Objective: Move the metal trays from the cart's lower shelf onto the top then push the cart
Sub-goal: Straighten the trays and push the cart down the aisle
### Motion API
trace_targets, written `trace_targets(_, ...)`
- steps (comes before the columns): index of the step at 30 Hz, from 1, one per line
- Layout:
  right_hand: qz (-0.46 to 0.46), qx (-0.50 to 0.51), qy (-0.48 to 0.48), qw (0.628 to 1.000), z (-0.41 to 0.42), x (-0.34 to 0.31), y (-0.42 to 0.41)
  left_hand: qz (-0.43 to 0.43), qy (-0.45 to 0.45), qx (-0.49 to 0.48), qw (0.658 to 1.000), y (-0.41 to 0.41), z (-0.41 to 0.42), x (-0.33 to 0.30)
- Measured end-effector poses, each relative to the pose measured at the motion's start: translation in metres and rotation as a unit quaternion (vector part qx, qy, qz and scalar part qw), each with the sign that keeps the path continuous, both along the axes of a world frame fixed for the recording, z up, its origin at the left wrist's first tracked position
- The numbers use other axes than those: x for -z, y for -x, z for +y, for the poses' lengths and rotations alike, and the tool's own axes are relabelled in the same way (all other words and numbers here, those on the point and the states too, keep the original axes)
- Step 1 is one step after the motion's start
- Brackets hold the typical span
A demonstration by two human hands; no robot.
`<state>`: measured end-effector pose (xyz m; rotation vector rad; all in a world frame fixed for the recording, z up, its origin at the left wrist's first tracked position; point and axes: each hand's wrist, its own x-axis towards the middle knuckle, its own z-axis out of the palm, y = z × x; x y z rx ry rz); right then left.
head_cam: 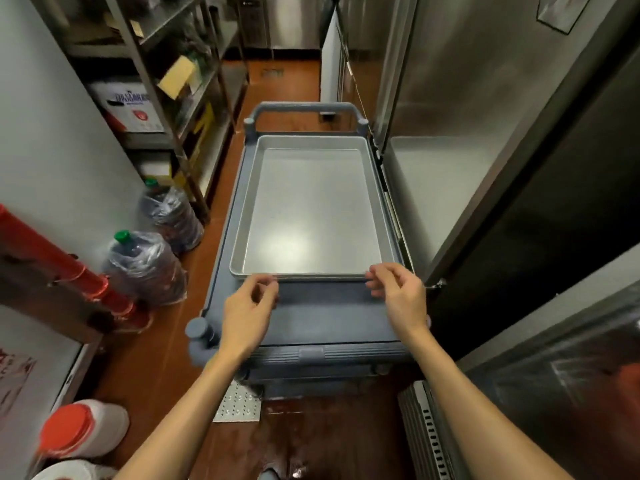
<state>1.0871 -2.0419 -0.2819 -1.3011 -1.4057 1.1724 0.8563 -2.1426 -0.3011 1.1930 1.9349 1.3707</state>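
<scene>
Head view: shallow, empty, matte-silver metal tray (313, 209) lies flat atop grey cart (332, 320).

1. Both bare forearms reach forward from the bottom of the view, roughly parallel and well apart.
2. The left hand (250, 306) is palm-down with its fingers loosely curled and thumb near the fingertips, gripping nothing.
3. The right hand (401, 292) mirrors it, fingers (375, 276) bent and empty.

Dim indoor light; overhead glare on the metal tray (313, 216) floor; fisheye bending at edges; hands and frame corners motion-blurred.
</scene>
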Motion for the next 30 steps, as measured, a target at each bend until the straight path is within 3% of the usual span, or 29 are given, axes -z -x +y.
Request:
trace_targets(2, -0.211, -0.059, 0.004, 0.976, -0.004, 0.028, -0.007, 0.167, 0.138, 0.027, 0.976, 0.000, -0.011, 0.033)
trace_targets(4, -0.450, -0.121, 0.025, 0.884, -0.016, 0.052, -0.014, 0.343, 0.264, 0.048, 0.900, -0.007, -0.019, 0.055)
trace_targets(6, -0.548, -0.123, -0.001, 0.828, -0.025, 0.067, -0.019, 0.393, 0.291, 0.057, 0.870, -0.013, -0.016, 0.060)
trace_targets(15, -0.553, -0.122, -0.099, 0.818, -0.017, 0.069, -0.020, 0.434, 0.277, 0.066, 0.855, -0.011, -0.006, 0.062)
trace_targets(30, -0.554, -0.115, -0.105, 0.818, 0.031, 0.070, 0.003, 0.413, 0.273, 0.060, 0.867, 0.013, 0.041, 0.060)
